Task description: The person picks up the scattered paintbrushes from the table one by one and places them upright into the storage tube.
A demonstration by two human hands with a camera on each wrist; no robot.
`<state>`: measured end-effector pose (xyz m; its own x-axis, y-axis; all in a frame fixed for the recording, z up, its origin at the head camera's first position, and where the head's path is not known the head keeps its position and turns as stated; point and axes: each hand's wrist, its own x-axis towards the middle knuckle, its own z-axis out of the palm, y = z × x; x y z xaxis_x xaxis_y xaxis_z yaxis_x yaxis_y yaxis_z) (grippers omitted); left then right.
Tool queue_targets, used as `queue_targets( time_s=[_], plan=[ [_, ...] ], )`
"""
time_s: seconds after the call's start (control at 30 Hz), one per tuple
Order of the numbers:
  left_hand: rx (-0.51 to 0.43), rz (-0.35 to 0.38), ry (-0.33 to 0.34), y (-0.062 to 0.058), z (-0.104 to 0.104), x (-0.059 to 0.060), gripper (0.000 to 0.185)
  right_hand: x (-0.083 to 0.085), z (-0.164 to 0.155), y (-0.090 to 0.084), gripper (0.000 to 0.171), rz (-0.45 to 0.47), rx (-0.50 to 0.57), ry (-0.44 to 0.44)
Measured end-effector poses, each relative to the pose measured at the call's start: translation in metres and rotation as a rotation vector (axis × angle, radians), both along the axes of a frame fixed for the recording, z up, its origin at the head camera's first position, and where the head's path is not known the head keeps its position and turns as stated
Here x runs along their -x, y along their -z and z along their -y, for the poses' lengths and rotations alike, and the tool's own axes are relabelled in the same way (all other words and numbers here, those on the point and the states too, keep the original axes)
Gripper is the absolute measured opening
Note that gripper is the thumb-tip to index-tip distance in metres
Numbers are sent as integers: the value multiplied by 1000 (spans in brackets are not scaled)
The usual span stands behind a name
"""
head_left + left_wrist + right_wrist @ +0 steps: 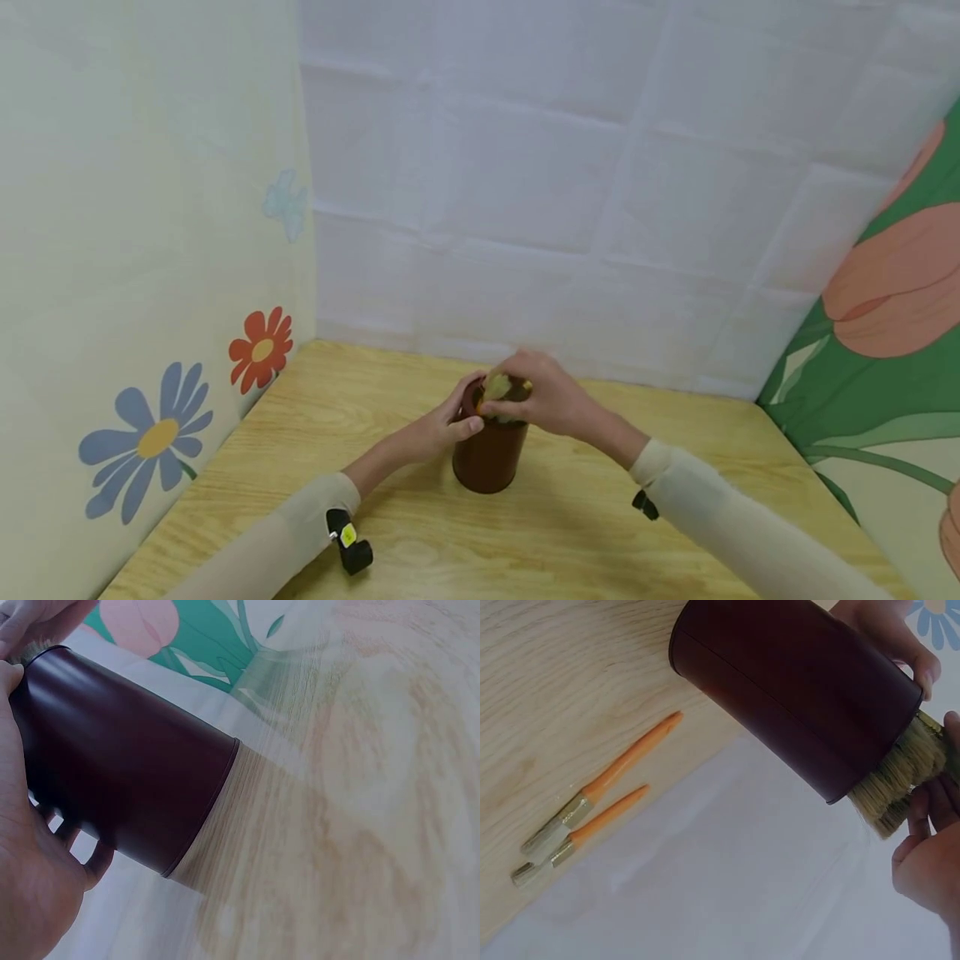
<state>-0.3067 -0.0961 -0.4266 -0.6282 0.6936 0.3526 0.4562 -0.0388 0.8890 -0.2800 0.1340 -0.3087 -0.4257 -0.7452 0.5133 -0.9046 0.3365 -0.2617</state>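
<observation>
A dark maroon round pot (pixel 487 454) stands upright on the wooden table (pixel 585 533). My left hand (pixel 465 410) grips its side just under the rim, thumb in front; its fingers (pixel 90 862) wrap round the pot (pixel 127 772). My right hand (pixel 513 390) sits over the mouth and pinches pale brush bristles (pixel 498 386) that stick out of the top. In the right wrist view the bristles (pixel 900 776) poke out of the pot (pixel 795 690) between my right hand's fingers (pixel 930 847).
Two orange-handled paintbrushes (pixel 604 784) lie side by side on the wood near the pot, seen only in the right wrist view. White sheet walls the back; a flowered panel (pixel 157 433) stands left and a tulip panel (pixel 892 333) right.
</observation>
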Motion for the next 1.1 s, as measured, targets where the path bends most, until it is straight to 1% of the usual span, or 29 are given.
queue_targets(
  time_s=[0.2, 0.27, 0.43, 0.5, 0.63, 0.73, 0.83, 0.93, 1.03, 1.1],
  plan=[
    [-11, -2, 10, 1, 0, 1, 78, -1, -1, 5, 26, -62, -33, 52],
    [-5, -5, 10, 1, 0, 2, 77, -2, -1, 6, 27, -66, -42, 66],
    [0, -10, 4, 1, 1, 2, 78, -1, -1, 7, 29, -69, -52, 69],
    [2, -4, 1, 1, 1, 2, 78, -1, -2, 5, 30, -70, -44, 52],
    [14, 0, -14, 2, 1, 3, 77, 2, -7, -2, 34, -54, 8, -46],
    [21, -12, -26, 2, 1, 2, 75, 4, -14, -8, 35, -25, 55, -106],
    [23, -22, -36, 1, 0, 2, 73, 6, -24, -13, 34, -3, 95, -62],
    [20, -20, -43, 1, 0, 2, 74, 11, -37, -14, 27, 23, 145, 41],
    [25, -11, -51, 0, 0, 1, 78, 20, -50, -9, 20, 69, 192, 142],
    [29, -1, -52, 0, 0, 1, 79, 27, -59, -2, 17, 104, 210, 205]
  ],
)
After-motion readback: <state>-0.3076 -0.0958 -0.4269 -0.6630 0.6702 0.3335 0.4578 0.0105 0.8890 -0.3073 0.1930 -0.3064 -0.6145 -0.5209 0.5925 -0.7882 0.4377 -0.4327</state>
